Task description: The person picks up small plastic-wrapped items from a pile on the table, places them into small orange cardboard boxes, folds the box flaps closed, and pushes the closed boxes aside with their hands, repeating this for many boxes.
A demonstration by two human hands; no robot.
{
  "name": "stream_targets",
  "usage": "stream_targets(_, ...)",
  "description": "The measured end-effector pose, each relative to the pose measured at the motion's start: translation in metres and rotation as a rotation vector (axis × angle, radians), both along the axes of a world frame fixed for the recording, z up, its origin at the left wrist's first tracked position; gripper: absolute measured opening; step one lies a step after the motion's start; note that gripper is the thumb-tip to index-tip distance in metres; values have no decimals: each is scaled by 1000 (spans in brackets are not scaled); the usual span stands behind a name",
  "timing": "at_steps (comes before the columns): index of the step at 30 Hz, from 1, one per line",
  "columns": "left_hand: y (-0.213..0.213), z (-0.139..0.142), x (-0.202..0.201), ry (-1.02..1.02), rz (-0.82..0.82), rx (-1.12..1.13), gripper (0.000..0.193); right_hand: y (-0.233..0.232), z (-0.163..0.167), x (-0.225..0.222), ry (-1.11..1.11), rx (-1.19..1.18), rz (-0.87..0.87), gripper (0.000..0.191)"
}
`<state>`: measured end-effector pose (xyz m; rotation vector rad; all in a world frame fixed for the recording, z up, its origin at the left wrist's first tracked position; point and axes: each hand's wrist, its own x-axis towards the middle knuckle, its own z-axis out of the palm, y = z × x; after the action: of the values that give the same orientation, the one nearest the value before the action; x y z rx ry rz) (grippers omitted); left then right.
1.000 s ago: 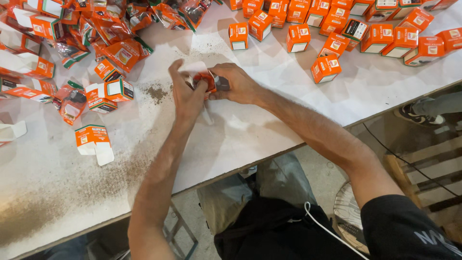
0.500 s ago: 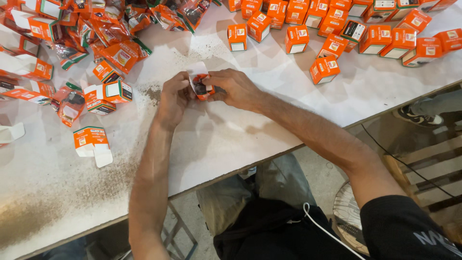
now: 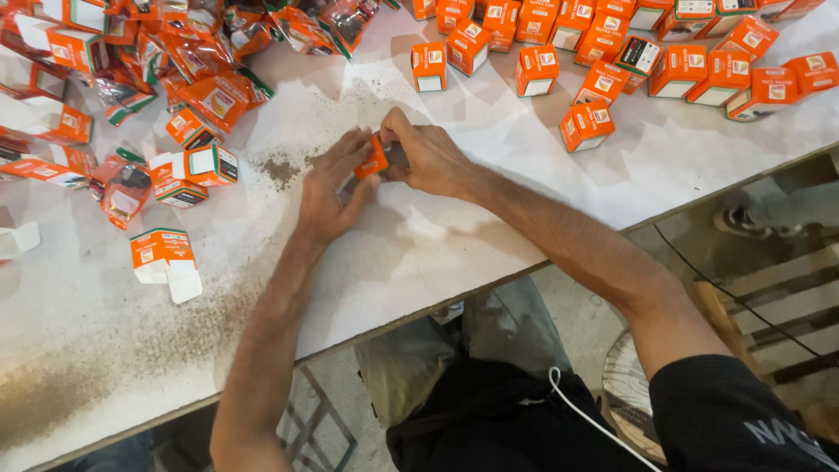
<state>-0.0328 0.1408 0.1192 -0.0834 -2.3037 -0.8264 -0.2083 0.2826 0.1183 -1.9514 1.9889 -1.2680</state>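
We have both hands closed on one small orange box [image 3: 374,161], pinching it between them just above the white table [image 3: 489,218]. Our left hand [image 3: 330,190] comes at it from the lower left, its fingers [image 3: 350,149] curled up along the box's near side and its thumb tucked under. Our right hand [image 3: 428,157] comes from the right, fingers bent over the top and far end, so the box sits in the gap where the two sets of fingertips meet. Neither hand is nearer than the other: both touch it. The box looks tilted, its longer side running roughly from lower left to upper right, though our fingers hide most of it and we cannot tell whether its flap is shut.

Just left of our left hand there is a small patch of brown dust [image 3: 280,170] on the table. Further left lie an open box with its white flaps out [image 3: 164,258] and a loose heap of flattened cartons and shiny wrappers [image 3: 166,61]. Beyond our right hand, well apart from it, closed orange boxes stand in a row [image 3: 612,52] along the far side of the table.
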Motion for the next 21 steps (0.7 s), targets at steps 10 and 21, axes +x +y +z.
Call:
stream_targets(10,9,-1,-6,16,33,122,21,2,1,-5,-28,0,29,67)
stream_targets(21,19,4,-10,1,147,35,8,6,3,-2,-30,6,59,66)
